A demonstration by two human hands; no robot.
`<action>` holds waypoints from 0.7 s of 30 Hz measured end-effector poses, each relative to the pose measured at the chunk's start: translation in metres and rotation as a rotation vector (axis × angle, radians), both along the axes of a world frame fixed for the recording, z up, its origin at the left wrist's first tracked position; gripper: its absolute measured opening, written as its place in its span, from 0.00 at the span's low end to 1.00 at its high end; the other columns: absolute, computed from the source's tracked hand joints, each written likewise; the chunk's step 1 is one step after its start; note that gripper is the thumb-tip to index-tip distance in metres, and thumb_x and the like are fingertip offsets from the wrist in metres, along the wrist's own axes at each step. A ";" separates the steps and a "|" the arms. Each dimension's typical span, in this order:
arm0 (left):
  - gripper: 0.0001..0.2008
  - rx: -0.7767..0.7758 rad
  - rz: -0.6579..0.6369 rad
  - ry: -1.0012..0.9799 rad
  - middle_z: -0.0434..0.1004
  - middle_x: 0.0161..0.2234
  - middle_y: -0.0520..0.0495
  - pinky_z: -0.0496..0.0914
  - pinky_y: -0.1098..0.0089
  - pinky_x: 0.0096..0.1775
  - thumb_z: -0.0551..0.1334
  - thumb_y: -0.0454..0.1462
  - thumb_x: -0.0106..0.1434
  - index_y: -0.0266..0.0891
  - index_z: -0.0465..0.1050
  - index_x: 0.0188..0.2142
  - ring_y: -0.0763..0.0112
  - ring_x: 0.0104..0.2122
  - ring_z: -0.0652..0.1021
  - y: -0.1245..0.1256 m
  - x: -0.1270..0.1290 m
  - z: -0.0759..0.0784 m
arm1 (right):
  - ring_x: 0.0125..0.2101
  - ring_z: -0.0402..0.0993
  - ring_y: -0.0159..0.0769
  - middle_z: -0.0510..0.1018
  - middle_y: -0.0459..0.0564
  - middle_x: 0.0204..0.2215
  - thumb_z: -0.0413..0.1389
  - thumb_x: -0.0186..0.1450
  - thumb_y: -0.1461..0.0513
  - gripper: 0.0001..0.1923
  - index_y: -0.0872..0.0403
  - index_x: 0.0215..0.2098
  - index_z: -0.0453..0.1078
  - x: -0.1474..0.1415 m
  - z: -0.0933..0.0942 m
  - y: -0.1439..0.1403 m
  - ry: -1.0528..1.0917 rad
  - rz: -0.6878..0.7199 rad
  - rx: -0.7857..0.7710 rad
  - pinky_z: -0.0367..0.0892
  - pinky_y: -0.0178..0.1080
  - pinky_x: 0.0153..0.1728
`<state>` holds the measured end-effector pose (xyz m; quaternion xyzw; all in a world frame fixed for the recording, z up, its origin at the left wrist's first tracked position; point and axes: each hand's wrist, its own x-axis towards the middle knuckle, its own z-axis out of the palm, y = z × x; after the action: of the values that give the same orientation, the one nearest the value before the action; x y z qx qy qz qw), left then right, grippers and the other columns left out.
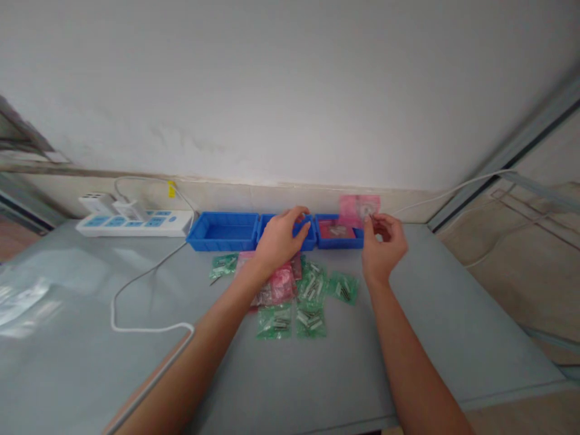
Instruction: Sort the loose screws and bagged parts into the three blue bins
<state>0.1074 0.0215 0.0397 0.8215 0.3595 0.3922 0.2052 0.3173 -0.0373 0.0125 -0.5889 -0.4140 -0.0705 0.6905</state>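
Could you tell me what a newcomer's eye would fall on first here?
Three blue bins in a row at the table's far edge, the left hand on the middle one. The right hand holds a pink bag above the right bin, with green bags scattered in front.

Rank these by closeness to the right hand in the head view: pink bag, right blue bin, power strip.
1. Pink bag: pinched in the right hand.
2. Right blue bin: just left of that hand.
3. Power strip: far left, by the wall.
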 end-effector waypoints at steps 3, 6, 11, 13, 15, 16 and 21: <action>0.13 0.113 -0.032 0.289 0.81 0.51 0.40 0.72 0.57 0.56 0.59 0.38 0.70 0.39 0.77 0.51 0.56 0.53 0.79 -0.005 0.001 0.000 | 0.41 0.73 0.45 0.82 0.55 0.38 0.54 0.71 0.59 0.11 0.52 0.39 0.78 0.004 0.000 0.004 -0.431 -0.109 -0.132 0.67 0.49 0.50; 0.13 0.133 -0.034 0.439 0.81 0.50 0.40 0.72 0.57 0.56 0.59 0.38 0.70 0.39 0.78 0.50 0.55 0.53 0.78 -0.009 0.003 0.000 | 0.45 0.71 0.49 0.82 0.56 0.40 0.53 0.71 0.63 0.13 0.51 0.41 0.81 -0.008 -0.005 0.015 -0.700 -0.015 -0.345 0.64 0.51 0.51; 0.14 0.131 -0.015 0.516 0.82 0.50 0.39 0.73 0.60 0.54 0.58 0.39 0.71 0.39 0.79 0.52 0.56 0.52 0.79 -0.009 0.001 -0.001 | 0.44 0.73 0.48 0.82 0.57 0.44 0.51 0.73 0.61 0.19 0.51 0.60 0.73 -0.032 -0.015 0.027 -0.741 0.189 -0.499 0.64 0.47 0.48; 0.15 0.132 -0.017 0.537 0.82 0.48 0.39 0.73 0.61 0.53 0.59 0.40 0.71 0.38 0.79 0.51 0.56 0.50 0.80 -0.008 0.000 -0.001 | 0.44 0.74 0.48 0.83 0.57 0.43 0.52 0.74 0.56 0.17 0.52 0.55 0.76 -0.033 -0.017 0.026 -0.709 0.207 -0.517 0.64 0.47 0.48; 0.15 0.125 -0.027 0.546 0.83 0.47 0.39 0.73 0.62 0.52 0.59 0.40 0.71 0.38 0.80 0.50 0.56 0.49 0.80 -0.007 -0.001 -0.001 | 0.48 0.73 0.49 0.84 0.56 0.43 0.54 0.73 0.51 0.17 0.51 0.46 0.80 -0.029 -0.018 0.024 -0.701 0.198 -0.530 0.63 0.48 0.50; 0.14 0.120 -0.034 0.543 0.83 0.47 0.40 0.73 0.62 0.52 0.59 0.40 0.71 0.39 0.80 0.50 0.56 0.49 0.80 -0.006 -0.002 0.000 | 0.50 0.73 0.50 0.84 0.56 0.44 0.54 0.73 0.49 0.18 0.51 0.43 0.81 -0.027 -0.018 0.022 -0.700 0.189 -0.536 0.62 0.49 0.51; 0.14 0.104 -0.058 0.530 0.83 0.49 0.42 0.73 0.62 0.53 0.60 0.39 0.71 0.40 0.80 0.50 0.58 0.50 0.80 -0.006 -0.003 -0.001 | 0.53 0.73 0.48 0.82 0.55 0.50 0.51 0.74 0.51 0.19 0.52 0.44 0.80 -0.015 -0.020 0.015 -0.700 0.155 -0.601 0.62 0.49 0.54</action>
<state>0.1041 0.0159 0.0387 0.9148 0.3564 0.1755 0.0729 0.3022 -0.0226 -0.0073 -0.6710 -0.6670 -0.0899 0.3111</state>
